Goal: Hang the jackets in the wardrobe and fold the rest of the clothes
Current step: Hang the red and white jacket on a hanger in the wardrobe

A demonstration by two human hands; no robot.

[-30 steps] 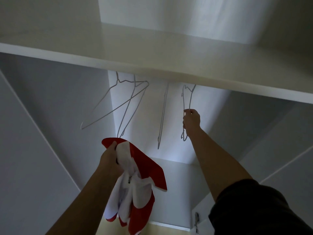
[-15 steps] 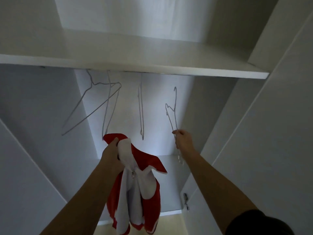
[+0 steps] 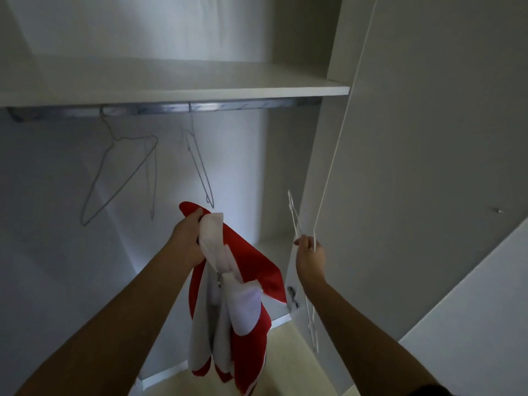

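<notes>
My left hand (image 3: 191,238) was closed around the bunched collar of the red and white jacket (image 3: 228,304), which hung limp below my fist in front of the open wardrobe (image 3: 285,172), clear of the floor (image 3: 288,364). It looked soft and light, slumping into folds with no shape of its own, the zipper trailing down the middle; I judged it would slide and sag wherever it was not supported. The collar and shoulder seams seemed the right places to hold, since the shoulders are what must sit on the wire.

My right hand (image 3: 310,257) was pinched shut on a thin white wire hanger (image 3: 294,218), near its middle, with the hook pointing up and the rest dropping past my wrist. It looked stiff but springy and slim enough to twist in a loose grip, so I thought a firm pinch near the neck would steer it better.

Two more bare hangers (image 3: 120,178) hung on the rail (image 3: 160,107) under the shelf (image 3: 177,92), well apart from my hands. The jacket was not yet on any hanger.
</notes>
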